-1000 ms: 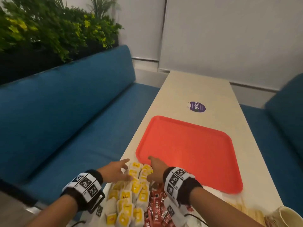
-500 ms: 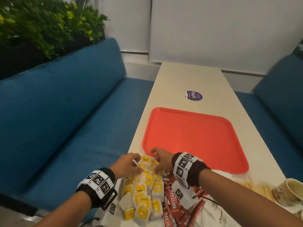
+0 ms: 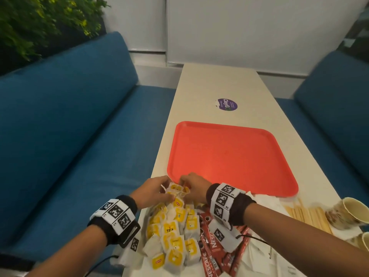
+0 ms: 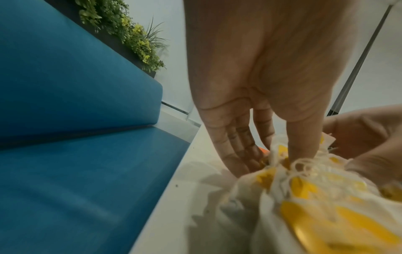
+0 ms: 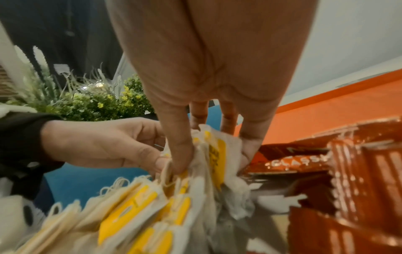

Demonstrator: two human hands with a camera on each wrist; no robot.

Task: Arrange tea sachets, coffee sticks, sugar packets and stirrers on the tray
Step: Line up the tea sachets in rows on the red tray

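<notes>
Both forearms reach forward, wrists banded, and the left hand [image 3: 151, 189] and right hand [image 3: 193, 186] meet knuckles-up, each grip with thumb and fingers [image 5: 178, 154] curled in a pinch on the same tea sachets [image 3: 175, 189].

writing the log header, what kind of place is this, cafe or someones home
Most likely a cafe or office canteen booth: blue bench seats flank a long narrow table, which carries an orange serving tray and bulk tea sachets.
</notes>
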